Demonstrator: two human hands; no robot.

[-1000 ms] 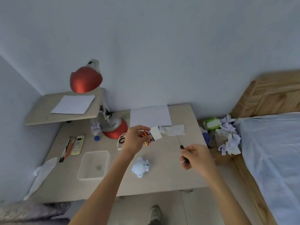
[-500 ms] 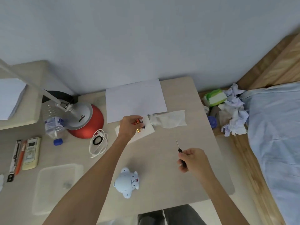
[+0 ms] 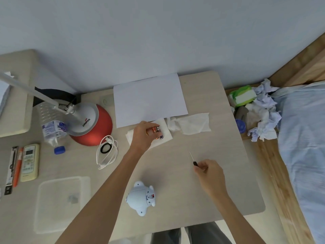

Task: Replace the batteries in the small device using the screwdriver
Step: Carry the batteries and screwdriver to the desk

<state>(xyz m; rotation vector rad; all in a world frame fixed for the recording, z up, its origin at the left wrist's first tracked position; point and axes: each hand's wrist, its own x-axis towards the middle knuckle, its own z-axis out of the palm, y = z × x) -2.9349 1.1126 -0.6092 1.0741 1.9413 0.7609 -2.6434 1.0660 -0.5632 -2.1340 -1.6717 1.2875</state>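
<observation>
Batteries (image 3: 157,132) on tissue (image 3: 167,137), seemingly pinched by left grip (image 3: 141,136) | right grip (image 3: 211,171) holds screwdriver (image 3: 192,157) | device (image 3: 140,197) between forearms (image 3: 112,187) | paper (image 3: 149,99) behind

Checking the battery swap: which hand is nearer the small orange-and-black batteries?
Left. The left hand holds the small orange-and-black batteries; the right hand is apart, nearer the person, gripping the thin black-handled screwdriver.

Matt wood-grain table (image 3: 219,182), smooth pale-blue plastic device (image 3: 140,198), thin metal-shafted screwdriver (image 3: 192,158).
</observation>
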